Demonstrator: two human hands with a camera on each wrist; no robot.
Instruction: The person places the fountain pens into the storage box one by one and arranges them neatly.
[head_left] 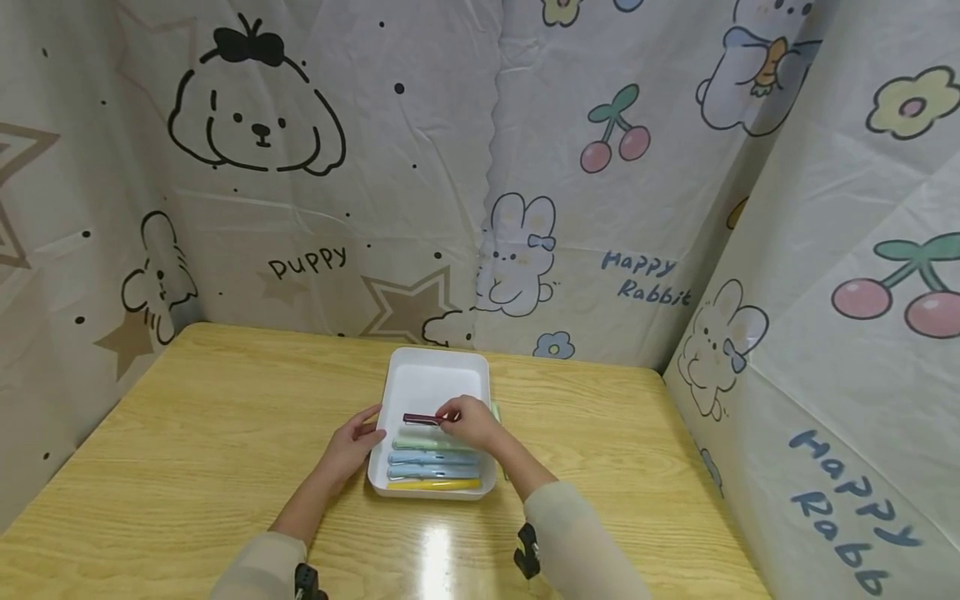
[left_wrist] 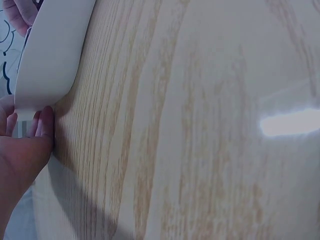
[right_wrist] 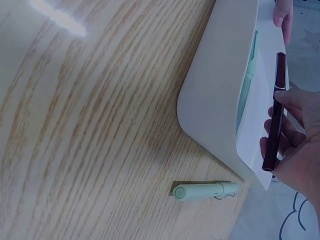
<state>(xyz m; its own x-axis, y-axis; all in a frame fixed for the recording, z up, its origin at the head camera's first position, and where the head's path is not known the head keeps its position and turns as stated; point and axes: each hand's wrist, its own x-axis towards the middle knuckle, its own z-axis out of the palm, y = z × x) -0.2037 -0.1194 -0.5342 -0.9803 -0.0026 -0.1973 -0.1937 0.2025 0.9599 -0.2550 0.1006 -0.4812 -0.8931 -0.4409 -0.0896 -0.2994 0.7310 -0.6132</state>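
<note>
A white tray [head_left: 435,375] stands on the table, with my left hand [head_left: 348,446] gripping its left wall, thumb at the rim. In the left wrist view, that hand's fingertips [left_wrist: 46,120] lie against the outside of the tray near its corner. Over the tray, my right hand [head_left: 471,422] pinches a dark red pen [right_wrist: 276,120] with a clip, held level across the tray. Inside, toward the near end, lie a light green pen [head_left: 427,443], light blue pens [head_left: 431,472] and a yellow pen [head_left: 431,484], side by side.
Another light green pen [right_wrist: 205,191] lies on the wooden table [head_left: 225,400], just outside the tray's right wall. Printed curtains [head_left: 420,208] with cartoon animals stand behind the table and along both sides.
</note>
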